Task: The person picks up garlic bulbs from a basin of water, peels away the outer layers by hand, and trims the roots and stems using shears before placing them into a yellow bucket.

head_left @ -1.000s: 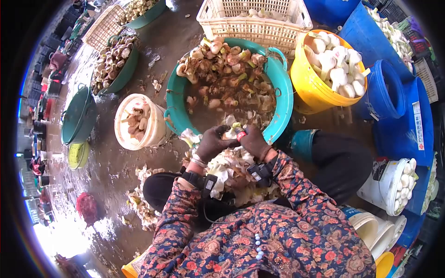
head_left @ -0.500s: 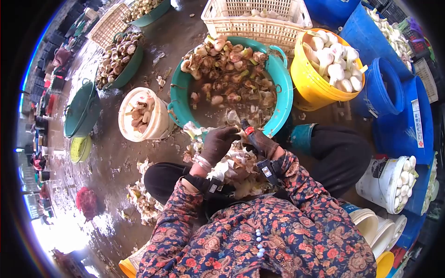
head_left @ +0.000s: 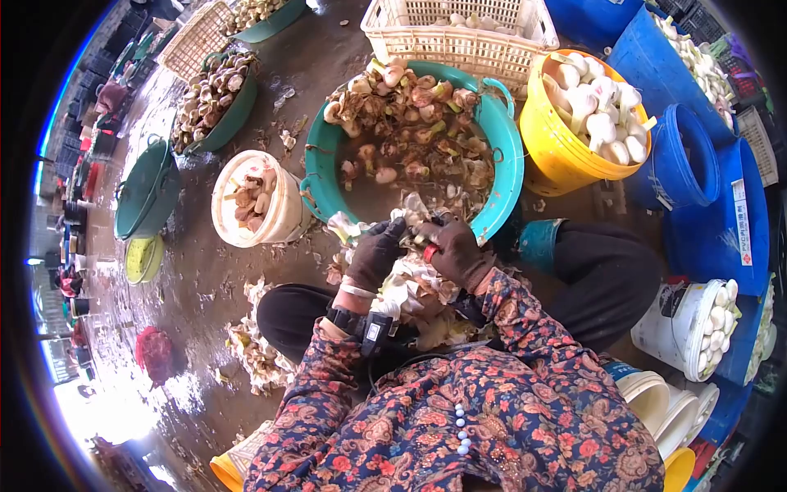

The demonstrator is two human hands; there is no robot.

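My left hand [head_left: 379,252], in a dark glove, is closed around something small that I cannot make out, just below the near rim of the green tub [head_left: 510,172]. Beside it my right hand [head_left: 456,251], also gloved, grips a small tool [head_left: 429,250] with a red band. The fingertips of both hands nearly meet. Unpeeled garlic bulbs [head_left: 422,94] with roots and skins lie in brown water in the tub. Under my hands, pale peeled skins [head_left: 410,291] are heaped between my legs.
A yellow bucket [head_left: 541,152] of white bulbs stands right of the tub, a cream crate [head_left: 459,49] behind it. At the left are a white bucket [head_left: 287,201] and a green basin [head_left: 234,123] of bulbs. Blue containers [head_left: 713,225] line the right side.
My right hand has turned and shifted up and left, so the tool now points toward my left hand. My left hand has moved slightly left. The whole view has shifted a little.
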